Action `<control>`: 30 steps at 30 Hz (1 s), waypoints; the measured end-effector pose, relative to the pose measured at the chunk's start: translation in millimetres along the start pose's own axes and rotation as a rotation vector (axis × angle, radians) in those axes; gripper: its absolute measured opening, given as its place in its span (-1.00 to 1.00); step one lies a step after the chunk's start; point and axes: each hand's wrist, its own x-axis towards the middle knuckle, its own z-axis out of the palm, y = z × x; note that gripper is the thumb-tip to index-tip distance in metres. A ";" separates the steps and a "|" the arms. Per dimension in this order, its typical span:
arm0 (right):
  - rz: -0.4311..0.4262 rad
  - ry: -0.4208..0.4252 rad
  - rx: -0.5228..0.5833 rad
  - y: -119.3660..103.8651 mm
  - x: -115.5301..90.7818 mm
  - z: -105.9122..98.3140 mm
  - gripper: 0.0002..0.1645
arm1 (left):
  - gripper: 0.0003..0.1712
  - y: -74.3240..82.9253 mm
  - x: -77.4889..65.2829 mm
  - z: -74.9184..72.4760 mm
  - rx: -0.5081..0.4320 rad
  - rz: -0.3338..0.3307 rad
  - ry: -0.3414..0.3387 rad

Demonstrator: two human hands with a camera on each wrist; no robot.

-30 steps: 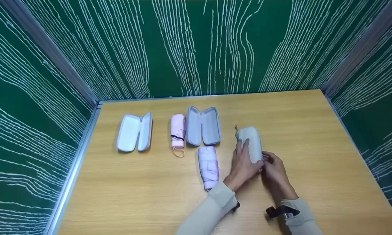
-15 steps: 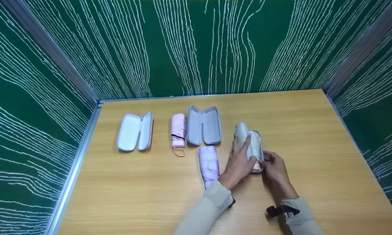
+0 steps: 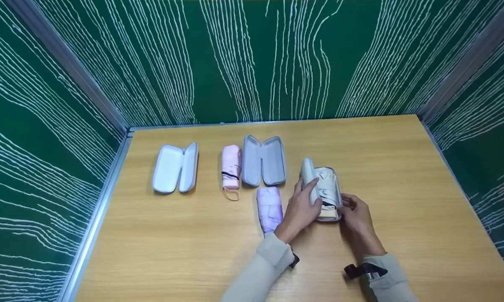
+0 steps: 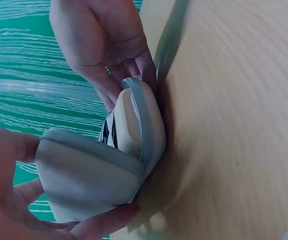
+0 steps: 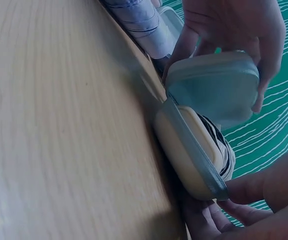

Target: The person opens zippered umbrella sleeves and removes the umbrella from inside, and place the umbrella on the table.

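Observation:
A pale grey-green zip case (image 3: 309, 178) stands part-way open on the table at the right in the head view. In its base lies a folded cream umbrella (image 3: 326, 182) with a dark strap. My left hand (image 3: 299, 212) grips the raised lid (image 4: 86, 172), thumb on one side and fingers on the other. At the opposite long side, my right hand (image 3: 358, 214) pinches the base's rim (image 5: 204, 167) near its front corner. Close to my left wrist lies a folded lilac umbrella (image 3: 269, 207), its lower end hidden behind the sleeve.
A grey case (image 3: 272, 163) lies spread open behind the lilac umbrella. Left of it is a folded pink umbrella (image 3: 231, 165) with a wrist loop. Farther left sits a second open case (image 3: 166, 170) with a white lining. Green patterned panels (image 3: 226, 63) border the wooden table (image 3: 172, 251).
The case was closed a second ago. My left hand has swung its lid up and to the left, uncovering the cream umbrella. My right hand has stayed at the rim.

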 end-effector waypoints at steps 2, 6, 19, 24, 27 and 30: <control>-0.005 0.006 -0.002 0.3 0.4 -0.5 -0.48 | -0.30 -1.8 -0.4 -1.6 -0.036 -0.019 0.014; -0.039 0.026 -0.042 0.3 2.1 -1.5 -0.52 | -0.33 -5.4 -0.8 -4.9 -0.088 -0.033 0.046; -0.054 0.034 -0.102 1.4 4.5 -5.6 -0.53 | -0.29 -11.3 -7.7 -10.1 -0.194 -0.082 0.102; -0.072 0.039 -0.125 2.6 5.1 -5.3 -0.54 | -0.24 -12.2 -11.2 -11.3 -0.207 -0.102 0.134; -0.086 0.042 -0.125 2.8 5.0 -4.8 -0.55 | -0.24 -12.2 -13.1 -11.7 -0.213 -0.129 0.152; -0.101 0.041 -0.128 2.5 3.9 -5.0 -0.55 | -0.26 -12.9 -14.5 -11.8 -0.230 -0.151 0.160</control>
